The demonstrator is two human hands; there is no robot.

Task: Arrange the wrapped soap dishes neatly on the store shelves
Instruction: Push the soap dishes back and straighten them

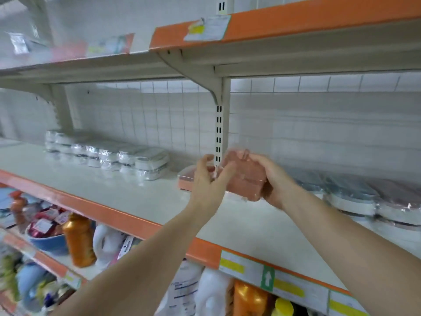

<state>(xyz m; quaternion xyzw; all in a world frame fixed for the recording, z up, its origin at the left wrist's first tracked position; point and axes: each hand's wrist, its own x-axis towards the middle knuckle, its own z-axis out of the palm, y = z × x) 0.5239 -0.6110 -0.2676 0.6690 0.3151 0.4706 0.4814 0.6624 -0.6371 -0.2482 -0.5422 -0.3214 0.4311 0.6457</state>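
A: Item: pink wrapped soap dish [245,179], raised over the middle shelf [136,195]. Risk?

B: Slippery film; one-sided hold. It could slip, land crooked, or knock the pink dish on the shelf [185,179] just behind.

A: Position against hands?

B: Right hand [273,179] grips its right end, fingers curled. Left hand [210,179] loosely spread at its left edge; contact unclear through blur.

No legible text, brand or number is found. A white up-arrow on a green square [268,278] is printed on the label strip [284,282] along the orange shelf edge at lower right. Print on the upper shelf's price tag [208,28] and on the white package [182,290] at bottom centre is blurred beyond reading.
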